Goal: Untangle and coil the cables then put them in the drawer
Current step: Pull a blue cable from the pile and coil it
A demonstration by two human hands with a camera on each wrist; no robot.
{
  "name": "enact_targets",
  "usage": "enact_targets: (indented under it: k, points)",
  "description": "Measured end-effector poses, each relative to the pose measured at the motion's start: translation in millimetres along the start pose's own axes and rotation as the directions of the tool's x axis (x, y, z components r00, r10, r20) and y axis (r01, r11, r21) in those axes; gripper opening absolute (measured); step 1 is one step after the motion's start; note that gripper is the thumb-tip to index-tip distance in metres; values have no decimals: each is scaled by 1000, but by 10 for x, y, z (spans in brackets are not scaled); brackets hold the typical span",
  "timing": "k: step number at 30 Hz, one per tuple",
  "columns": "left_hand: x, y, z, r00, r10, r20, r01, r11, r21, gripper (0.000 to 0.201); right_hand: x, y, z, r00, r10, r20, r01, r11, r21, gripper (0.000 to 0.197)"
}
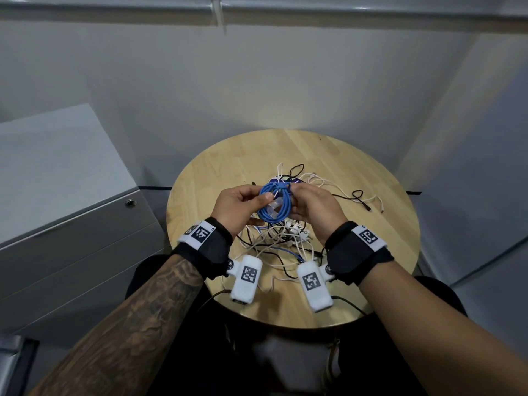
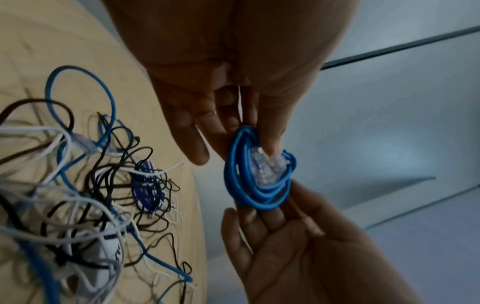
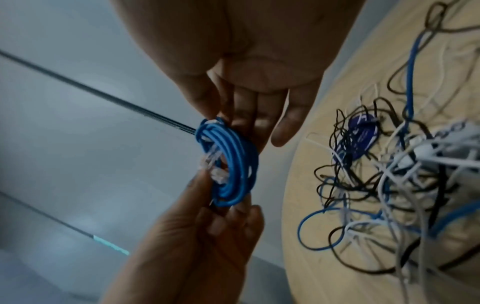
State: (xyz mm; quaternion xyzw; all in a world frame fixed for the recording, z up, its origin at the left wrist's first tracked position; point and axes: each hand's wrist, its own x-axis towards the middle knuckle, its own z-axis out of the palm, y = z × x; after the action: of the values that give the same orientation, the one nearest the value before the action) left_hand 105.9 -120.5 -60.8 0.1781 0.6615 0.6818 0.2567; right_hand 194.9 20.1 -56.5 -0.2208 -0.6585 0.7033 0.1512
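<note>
1. Grey walls close in around the round wooden table (image 1: 371, 195) where I sit, and just above its middle I hold the blue cable coil (image 1: 274, 204).
2. That coil is wound into a small ring of several loops, lifted clear of the table, with its clear plastic plugs (image 2: 265, 166) bunched inside the ring.
3. My left hand (image 1: 237, 207) grips the coil's near side, thumb pressed over the loops and fingers curled behind.
4. My right hand (image 1: 311, 207) pinches the far side, fingers wrapped round the strands.
5. Beneath both hands lies the tangled pile (image 1: 283, 238) of white, black and blue cables, spread across the table and still knotted together.
6. Among the pile sits a dark blue oval tag (image 2: 148, 187), with black wire looped over it.
7. To my left stands a grey drawer cabinet (image 1: 71, 224), beside the table, its drawers closed.
</note>
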Motion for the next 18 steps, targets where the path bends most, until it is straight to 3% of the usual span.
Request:
enact_targets:
  k: [5,8,12,15,18]
  points:
    - [6,12,37,997,67,-33,-65,995,80,10,-43,33,40,999,-36,25,37,999,-36,21]
    - [-6,-14,59,993,102,-54,-94,988,126,6,-51,46,25,998,36,57,-34,999,-42,14]
    - [12,-27,35,991,121,-63,-107,975,194,5,-45,2,19,988,102,116,-109,992,59,19]
    - [32,-20,-12,964,255,78,-267,907,327,23,-46,-62,32,979,111,168,-128,987,94,22]
    - [32,49,-53,874,381,303,-485,731,479,52,-45,-82,26,971,134,197,-158,981,113,30]
